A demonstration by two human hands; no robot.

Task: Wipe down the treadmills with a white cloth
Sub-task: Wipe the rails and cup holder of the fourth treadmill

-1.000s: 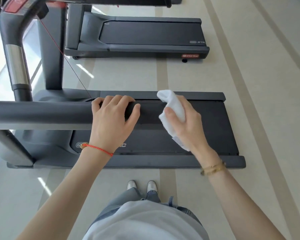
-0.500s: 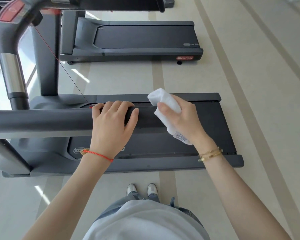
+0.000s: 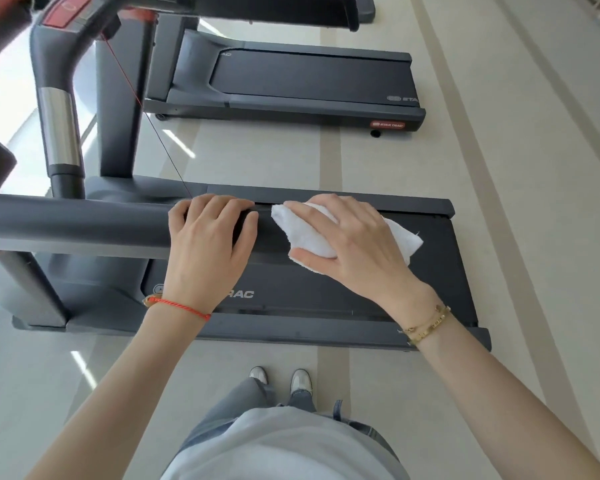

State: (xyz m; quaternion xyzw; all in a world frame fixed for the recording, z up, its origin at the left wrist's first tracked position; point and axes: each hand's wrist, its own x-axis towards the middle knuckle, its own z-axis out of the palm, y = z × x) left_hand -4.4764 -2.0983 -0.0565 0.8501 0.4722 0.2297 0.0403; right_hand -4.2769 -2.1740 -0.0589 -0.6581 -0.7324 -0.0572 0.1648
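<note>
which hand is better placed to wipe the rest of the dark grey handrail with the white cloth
Right. The right hand already presses the white cloth onto the dark grey handrail, while the left hand grips the rail bare, beside it.

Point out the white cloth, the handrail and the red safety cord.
white cloth (image 3: 309, 237): head view, on the bare folded part left of the right hand's fingers.
handrail (image 3: 73, 220): head view, on the dark bar's top, left of the left hand.
red safety cord (image 3: 142, 105): head view, mid-length of the cord.
</note>
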